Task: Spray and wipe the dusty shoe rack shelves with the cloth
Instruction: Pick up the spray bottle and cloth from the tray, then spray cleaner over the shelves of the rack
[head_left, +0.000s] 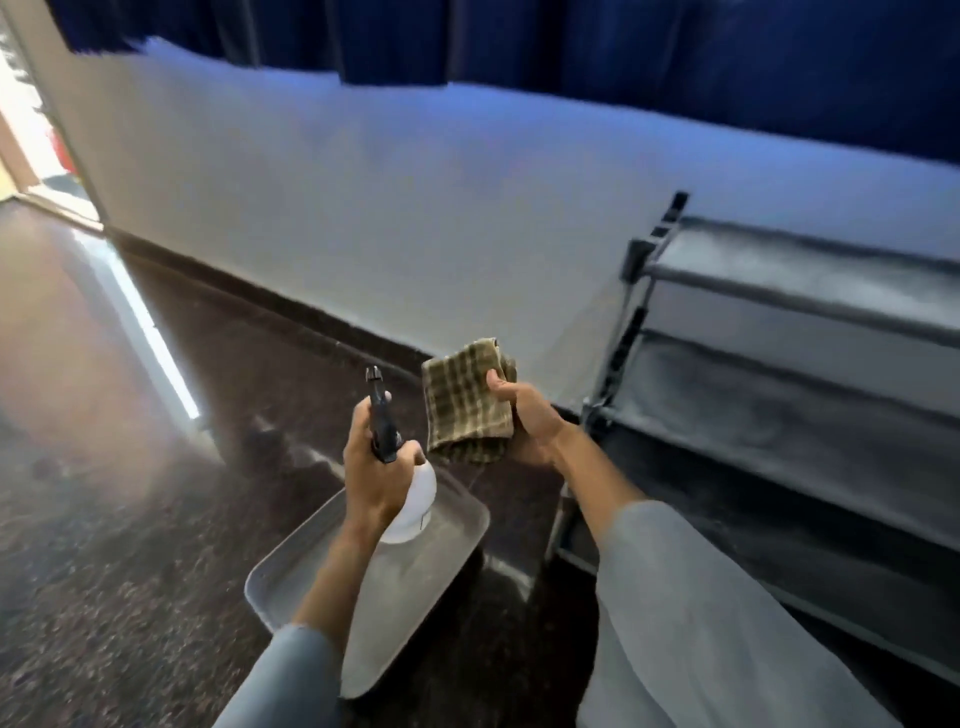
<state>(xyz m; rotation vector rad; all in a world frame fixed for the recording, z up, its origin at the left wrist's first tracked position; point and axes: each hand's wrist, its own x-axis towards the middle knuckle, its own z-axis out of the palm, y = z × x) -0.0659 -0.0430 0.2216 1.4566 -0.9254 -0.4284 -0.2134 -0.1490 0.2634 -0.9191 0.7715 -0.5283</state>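
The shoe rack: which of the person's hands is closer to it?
Right. The right hand, holding the cloth, is just beside the shoe rack; the left hand, gripping the spray bottle, is farther left.

Open floor (130, 467) from your 9 to 12 o'clock: free passage. Shoe rack (789, 364) at 2 o'clock, gaps between its shelves open to you. Metal tray (457, 525) low at 6 o'clock. Wall (363, 208) closes 12 o'clock.

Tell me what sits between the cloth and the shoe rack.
Head view: only the right hand gripping the cloth, then bare wall before the shoe rack.
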